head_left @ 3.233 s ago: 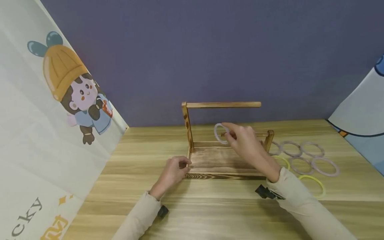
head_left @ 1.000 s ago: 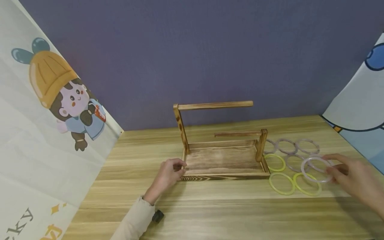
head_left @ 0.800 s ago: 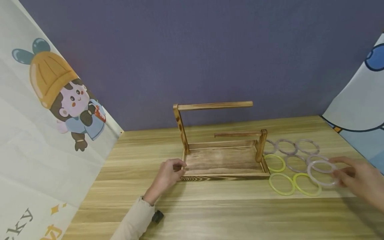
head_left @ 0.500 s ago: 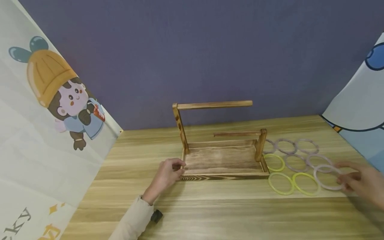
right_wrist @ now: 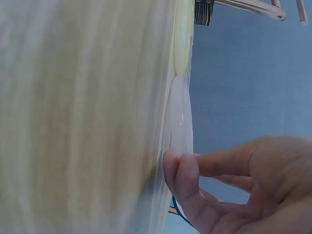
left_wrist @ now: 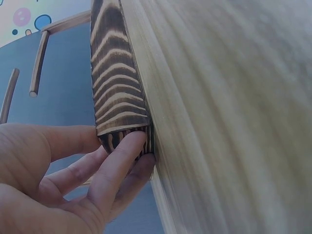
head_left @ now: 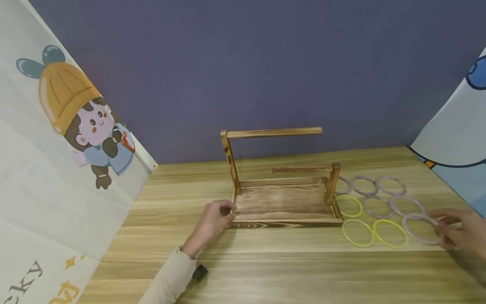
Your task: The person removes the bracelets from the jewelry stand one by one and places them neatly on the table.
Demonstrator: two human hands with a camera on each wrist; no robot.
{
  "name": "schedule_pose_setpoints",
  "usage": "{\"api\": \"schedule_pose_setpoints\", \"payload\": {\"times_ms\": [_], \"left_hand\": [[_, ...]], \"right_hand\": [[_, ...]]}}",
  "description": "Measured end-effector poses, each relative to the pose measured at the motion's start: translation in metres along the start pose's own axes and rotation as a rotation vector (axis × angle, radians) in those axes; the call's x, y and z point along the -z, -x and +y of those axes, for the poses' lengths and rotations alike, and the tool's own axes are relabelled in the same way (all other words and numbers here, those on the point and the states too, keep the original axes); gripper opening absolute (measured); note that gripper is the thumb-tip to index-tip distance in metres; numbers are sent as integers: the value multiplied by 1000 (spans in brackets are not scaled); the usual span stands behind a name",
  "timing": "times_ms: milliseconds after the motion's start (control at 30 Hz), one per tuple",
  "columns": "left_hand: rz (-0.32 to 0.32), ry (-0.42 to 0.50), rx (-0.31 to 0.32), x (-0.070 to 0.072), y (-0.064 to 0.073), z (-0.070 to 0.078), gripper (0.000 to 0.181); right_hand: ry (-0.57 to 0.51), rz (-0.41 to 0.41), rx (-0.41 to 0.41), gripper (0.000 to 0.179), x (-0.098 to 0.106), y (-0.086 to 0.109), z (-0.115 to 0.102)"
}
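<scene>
My left hand (head_left: 214, 219) grips the near left corner of a wooden bangle stand (head_left: 284, 223), its thumb and fingers around the end of the tray. In the left wrist view, the fingers (left_wrist: 117, 168) lie against the striped end of the wood. At the right, my right hand (head_left: 463, 232) pinches the right edge of a pale pinkish bangle (head_left: 414, 240), which lies flat or nearly flat on the table. Beside this bangle are a bright yellow bangle (head_left: 391, 247) and a yellow-green one (head_left: 358, 245). Behind the pale one lies a pink bangle (head_left: 408, 198).
More purple bangles (head_left: 391, 177) and a yellow one (head_left: 349, 196) lie in rows right of the stand, some partly behind its short post (head_left: 332, 183). The stand's upper bar (head_left: 273, 132) and lower bar (head_left: 303, 169) carry nothing. A dark wall panel (head_left: 265, 76) stands behind the table.
From above the stand, my right hand has carried the pale bangle right and lowered it to the table at the front row's right end. My left hand stays at the stand's corner.
</scene>
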State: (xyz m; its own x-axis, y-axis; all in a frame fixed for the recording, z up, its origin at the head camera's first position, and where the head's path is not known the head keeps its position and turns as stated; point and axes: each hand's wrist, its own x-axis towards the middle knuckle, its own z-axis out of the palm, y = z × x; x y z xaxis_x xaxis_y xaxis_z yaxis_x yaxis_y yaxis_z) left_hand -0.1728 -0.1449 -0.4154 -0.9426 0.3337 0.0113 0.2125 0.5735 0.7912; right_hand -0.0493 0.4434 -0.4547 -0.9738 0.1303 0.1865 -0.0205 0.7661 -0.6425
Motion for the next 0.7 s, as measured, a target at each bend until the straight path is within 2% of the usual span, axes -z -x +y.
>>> {"api": "schedule_pose_setpoints", "payload": {"times_ms": [33,167,400,700], "left_hand": [[0,0,0,0,0,0,19],[-4,-3,-5,-1,1,-1,19],[0,-6,-3,-1,1,1,18],[2,-7,-5,-1,0,2,18]], "right_hand": [[31,-18,-20,33,0,-1,0],[99,-48,-66,36,0,-2,-1],[141,13,4,24,-3,3,-2],[188,-47,3,24,-2,0,-5]]}}
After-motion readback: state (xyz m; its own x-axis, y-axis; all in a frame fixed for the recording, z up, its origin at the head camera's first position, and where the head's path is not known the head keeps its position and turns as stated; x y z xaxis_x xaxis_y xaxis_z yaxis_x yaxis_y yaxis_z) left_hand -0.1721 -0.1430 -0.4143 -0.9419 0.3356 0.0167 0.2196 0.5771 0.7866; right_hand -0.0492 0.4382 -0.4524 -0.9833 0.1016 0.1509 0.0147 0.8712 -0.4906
